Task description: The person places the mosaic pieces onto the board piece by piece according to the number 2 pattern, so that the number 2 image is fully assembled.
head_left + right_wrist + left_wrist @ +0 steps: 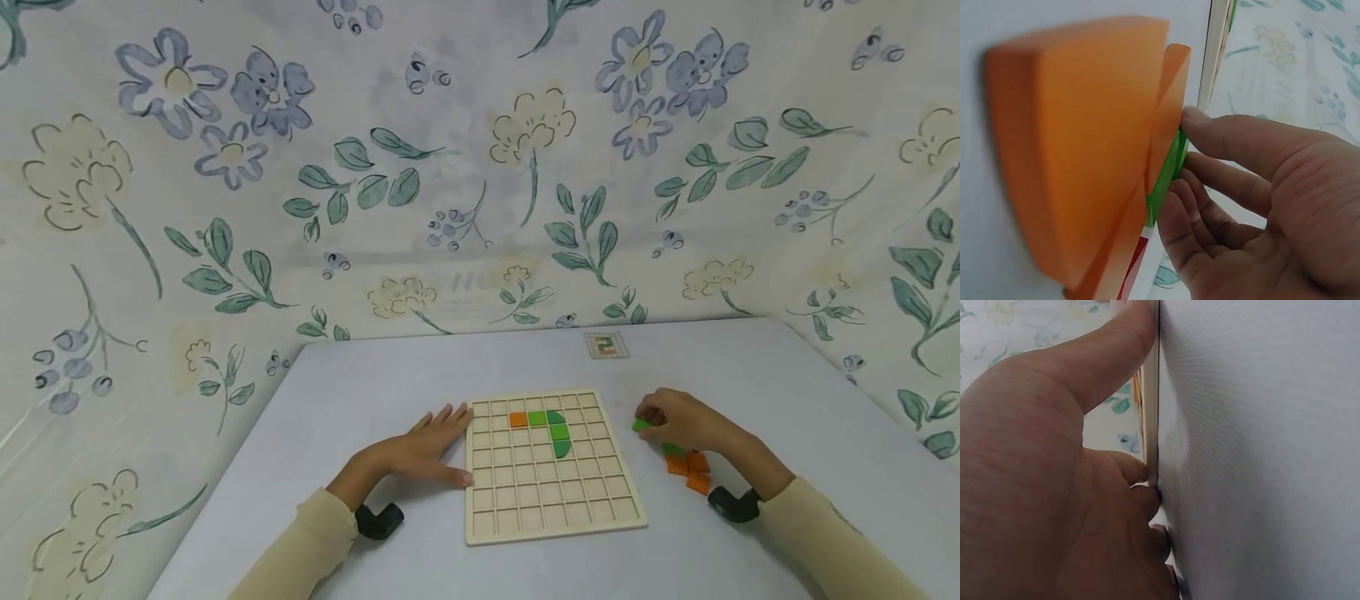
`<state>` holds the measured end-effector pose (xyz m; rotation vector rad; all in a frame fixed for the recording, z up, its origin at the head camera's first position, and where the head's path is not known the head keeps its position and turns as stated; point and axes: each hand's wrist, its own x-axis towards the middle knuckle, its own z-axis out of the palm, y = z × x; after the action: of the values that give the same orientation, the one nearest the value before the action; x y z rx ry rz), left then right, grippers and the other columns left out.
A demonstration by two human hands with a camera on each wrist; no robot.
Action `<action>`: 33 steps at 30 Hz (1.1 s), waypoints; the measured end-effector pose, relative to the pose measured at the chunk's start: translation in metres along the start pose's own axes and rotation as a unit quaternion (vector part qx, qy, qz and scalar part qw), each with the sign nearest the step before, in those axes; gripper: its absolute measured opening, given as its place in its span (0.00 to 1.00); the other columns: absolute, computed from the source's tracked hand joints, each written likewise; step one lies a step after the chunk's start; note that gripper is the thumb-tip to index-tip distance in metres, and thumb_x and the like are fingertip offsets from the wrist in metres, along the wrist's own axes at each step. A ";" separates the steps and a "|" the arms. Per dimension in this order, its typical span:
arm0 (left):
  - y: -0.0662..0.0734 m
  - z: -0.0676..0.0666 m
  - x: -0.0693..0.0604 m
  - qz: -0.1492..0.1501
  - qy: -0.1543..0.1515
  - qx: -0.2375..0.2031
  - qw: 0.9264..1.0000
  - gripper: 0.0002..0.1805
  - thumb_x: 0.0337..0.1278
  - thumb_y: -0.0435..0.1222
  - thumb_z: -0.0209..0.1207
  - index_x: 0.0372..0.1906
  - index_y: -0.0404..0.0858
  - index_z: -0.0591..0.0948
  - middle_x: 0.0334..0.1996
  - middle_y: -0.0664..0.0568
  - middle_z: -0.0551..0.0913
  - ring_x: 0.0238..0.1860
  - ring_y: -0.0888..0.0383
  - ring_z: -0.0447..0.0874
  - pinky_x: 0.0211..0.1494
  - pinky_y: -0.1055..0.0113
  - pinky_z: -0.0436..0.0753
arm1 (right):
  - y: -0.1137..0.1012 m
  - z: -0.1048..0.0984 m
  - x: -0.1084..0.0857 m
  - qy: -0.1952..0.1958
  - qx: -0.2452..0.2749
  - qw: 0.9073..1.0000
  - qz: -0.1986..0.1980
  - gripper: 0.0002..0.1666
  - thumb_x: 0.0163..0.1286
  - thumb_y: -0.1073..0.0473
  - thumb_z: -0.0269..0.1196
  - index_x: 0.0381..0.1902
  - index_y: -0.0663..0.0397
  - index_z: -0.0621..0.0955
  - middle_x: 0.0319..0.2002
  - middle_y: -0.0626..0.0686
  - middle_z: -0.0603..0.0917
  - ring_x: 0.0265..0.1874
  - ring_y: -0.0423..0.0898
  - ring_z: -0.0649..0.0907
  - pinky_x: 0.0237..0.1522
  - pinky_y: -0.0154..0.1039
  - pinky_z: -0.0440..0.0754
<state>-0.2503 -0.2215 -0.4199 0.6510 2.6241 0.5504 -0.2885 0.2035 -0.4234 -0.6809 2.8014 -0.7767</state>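
Observation:
A pale wooden grid board (517, 498) lies on the table with an orange square tile (518, 420), green square tiles (537, 418) and dark green rounded tiles (562, 449) in its upper cells. Fingers spread, my left hand (423, 450) rests on the table, its thumb and fingertips touching the board's left edge. In the left wrist view the thumb (1107, 353) lies along the board's side (1152, 425). Right of the board, my right hand (682, 419) pinches a green tile (640, 425) between thumb and fingers, partly hidden by them.
Loose orange tiles (698, 482) lie by the right wrist, beside a green tile (672, 449). In the right wrist view a red piece (1134, 265) shows among them. Farther back lies a small card with a gridded pattern (606, 345). Flowered cloth (465, 275) hangs behind the table.

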 end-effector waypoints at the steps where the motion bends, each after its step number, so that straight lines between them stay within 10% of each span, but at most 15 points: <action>1: 0.000 0.000 0.000 -0.001 0.000 -0.001 1.000 0.61 0.55 0.63 0.63 0.81 0.37 0.44 0.82 0.45 0.40 0.82 0.45 0.30 0.82 0.44 0.35 | 0.000 0.000 0.000 0.002 -0.001 1.000 0.000 0.14 0.64 0.61 0.70 0.46 0.61 0.83 0.40 0.51 0.82 0.40 0.44 0.81 0.44 0.41 0.84; 33: 0.001 0.001 0.001 -0.004 0.003 -0.002 1.000 0.61 0.54 0.62 0.64 0.81 0.38 0.44 0.82 0.45 0.40 0.82 0.46 0.31 0.82 0.44 0.36 | -0.002 0.003 0.001 0.027 -0.013 0.999 -0.031 0.11 0.62 0.66 0.69 0.43 0.61 0.84 0.37 0.50 0.83 0.36 0.42 0.80 0.39 0.36 0.83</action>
<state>-0.2498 -0.2203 -0.4211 0.6384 2.6293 0.5550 -0.2878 0.1997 -0.4249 -0.7646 2.8555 -0.7817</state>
